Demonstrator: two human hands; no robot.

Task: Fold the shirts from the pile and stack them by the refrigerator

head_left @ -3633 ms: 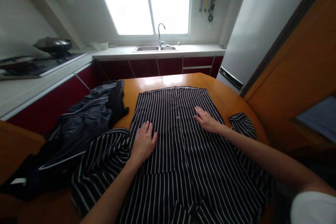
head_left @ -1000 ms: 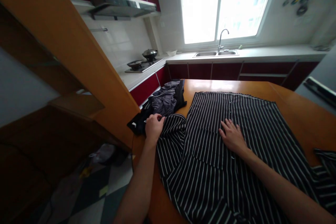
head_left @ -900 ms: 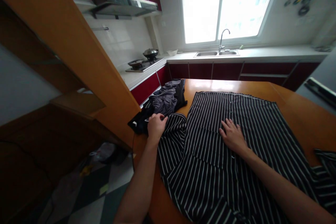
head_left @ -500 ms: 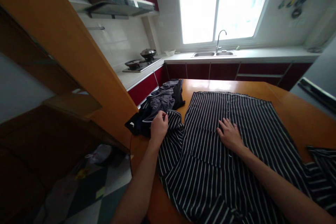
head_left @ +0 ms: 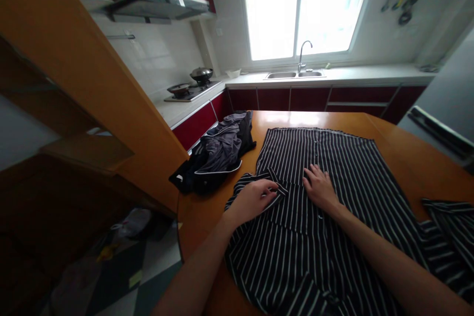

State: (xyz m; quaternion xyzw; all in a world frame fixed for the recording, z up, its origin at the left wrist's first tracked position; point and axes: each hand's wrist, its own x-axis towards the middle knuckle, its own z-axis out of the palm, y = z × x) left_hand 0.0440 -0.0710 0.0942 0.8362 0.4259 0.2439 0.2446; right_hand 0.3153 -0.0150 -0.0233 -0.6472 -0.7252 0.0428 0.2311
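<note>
A black shirt with white stripes [head_left: 348, 182] lies spread on the wooden table, its row of buttons running up the middle. My left hand [head_left: 252, 201] is over the shirt's left part, thumb and fingers closed on the end of a striped sleeve [head_left: 274, 177]. That sleeve is folded inward over the shirt body. Flat on the shirt by the button line rests my right hand [head_left: 321, 188], fingers spread and holding nothing. The other sleeve [head_left: 450, 222] stretches out at the right edge of the view.
A heap of dark grey and black clothes [head_left: 222, 150] lies on the table [head_left: 285, 118] at the left. Beyond are a stove with pans [head_left: 202, 75], a sink [head_left: 281, 75] and a counter. An orange wooden post [head_left: 122, 84] stands close at left.
My left hand has carried the sleeve end rightward from beside the clothes heap onto the shirt body. My right hand stays flat on the shirt. The view has shifted slightly.
</note>
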